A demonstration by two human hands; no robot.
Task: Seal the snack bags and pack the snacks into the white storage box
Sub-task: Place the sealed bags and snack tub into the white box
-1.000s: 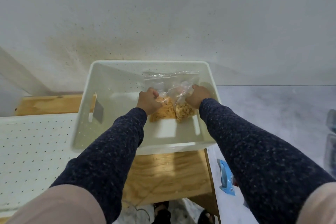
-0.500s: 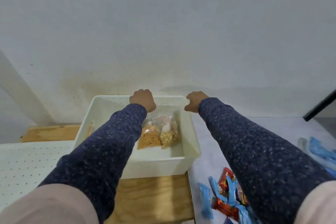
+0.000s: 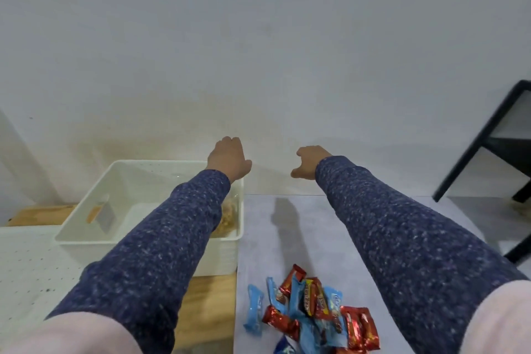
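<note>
Snack bags (image 3: 228, 217) lay inside the white storage box (image 3: 86, 234), half hidden by a sleeve; wrapped snacks (image 3: 313, 315) remained unpacked on the table (image 3: 316, 236); left hand (image 3: 228, 156) and right hand (image 3: 309, 161) raised, fingers loosely curled, grasping nothing.

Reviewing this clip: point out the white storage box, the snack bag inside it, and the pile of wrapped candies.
white storage box (image 3: 86, 231): head view, on its left wall.
snack bag (image 3: 230, 217): head view, on the orange contents beside the sleeve.
pile of wrapped candies (image 3: 311, 313): head view, on the pile's middle.
</note>
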